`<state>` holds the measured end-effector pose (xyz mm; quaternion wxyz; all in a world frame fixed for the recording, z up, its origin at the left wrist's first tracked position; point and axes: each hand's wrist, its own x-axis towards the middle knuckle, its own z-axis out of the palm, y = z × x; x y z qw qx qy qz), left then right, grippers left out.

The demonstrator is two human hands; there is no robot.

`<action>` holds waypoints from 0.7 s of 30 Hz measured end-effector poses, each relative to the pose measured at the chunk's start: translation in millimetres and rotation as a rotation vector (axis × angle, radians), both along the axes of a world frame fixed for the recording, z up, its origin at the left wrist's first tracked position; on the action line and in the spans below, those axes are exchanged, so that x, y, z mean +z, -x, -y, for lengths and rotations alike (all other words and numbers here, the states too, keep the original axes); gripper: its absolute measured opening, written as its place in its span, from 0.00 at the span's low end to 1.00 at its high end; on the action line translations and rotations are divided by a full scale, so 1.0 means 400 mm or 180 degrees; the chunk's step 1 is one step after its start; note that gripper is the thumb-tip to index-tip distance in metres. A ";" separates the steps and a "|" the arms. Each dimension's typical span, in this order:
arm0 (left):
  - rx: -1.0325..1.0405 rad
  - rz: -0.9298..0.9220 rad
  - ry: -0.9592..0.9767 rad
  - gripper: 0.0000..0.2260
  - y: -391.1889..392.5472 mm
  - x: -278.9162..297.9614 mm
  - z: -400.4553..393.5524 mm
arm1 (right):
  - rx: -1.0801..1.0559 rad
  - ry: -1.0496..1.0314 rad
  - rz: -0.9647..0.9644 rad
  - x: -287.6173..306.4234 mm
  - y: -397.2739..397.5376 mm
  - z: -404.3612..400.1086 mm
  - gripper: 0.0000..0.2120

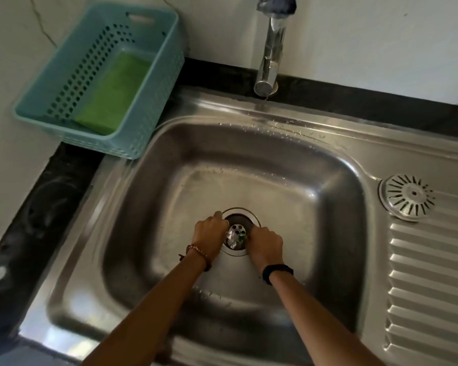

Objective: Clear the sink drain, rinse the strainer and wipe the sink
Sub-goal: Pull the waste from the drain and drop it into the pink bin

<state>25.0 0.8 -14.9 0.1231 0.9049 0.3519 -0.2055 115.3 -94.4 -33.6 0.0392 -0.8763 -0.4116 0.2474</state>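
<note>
A steel sink (249, 159) fills the view, with its round drain (239, 216) at the basin's near middle. In the drain sits a small metal strainer cup (236, 231) with holes and bits of debris in it. My left hand (209, 239) reaches in from the left, fingers curled at the strainer's left edge. My right hand (266, 245) comes from the right, fingers curled at its right edge. The fingertips are hidden, so the exact grip is unclear. A flat slotted strainer lid (407, 197) lies on the drainboard at the right.
A chrome tap (270, 51) hangs over the sink's back rim, with no water running. A blue perforated basket (101, 83) holding a green sponge (114, 93) stands on the dark counter at the back left. The ribbed drainboard (431, 286) runs along the right.
</note>
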 end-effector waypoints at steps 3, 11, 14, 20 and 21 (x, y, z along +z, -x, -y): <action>0.0449 0.0371 -0.0034 0.06 0.010 0.041 0.004 | -0.0779 -0.0437 -0.0497 0.047 -0.017 0.016 0.09; 0.1327 0.1257 0.0166 0.08 0.092 0.257 0.077 | -0.2184 -0.1666 -0.2104 0.253 0.072 0.062 0.07; 0.1933 0.1696 0.0357 0.04 0.214 0.344 0.144 | -0.1986 -0.1902 -0.2364 0.348 0.194 0.085 0.06; 0.2883 0.2484 0.0546 0.01 0.599 0.435 0.342 | -0.0822 -0.1980 -0.2856 0.471 0.526 0.189 0.08; 0.3033 0.2623 0.0541 0.01 0.677 0.441 0.384 | -0.0624 -0.1898 -0.2914 0.474 0.593 0.212 0.08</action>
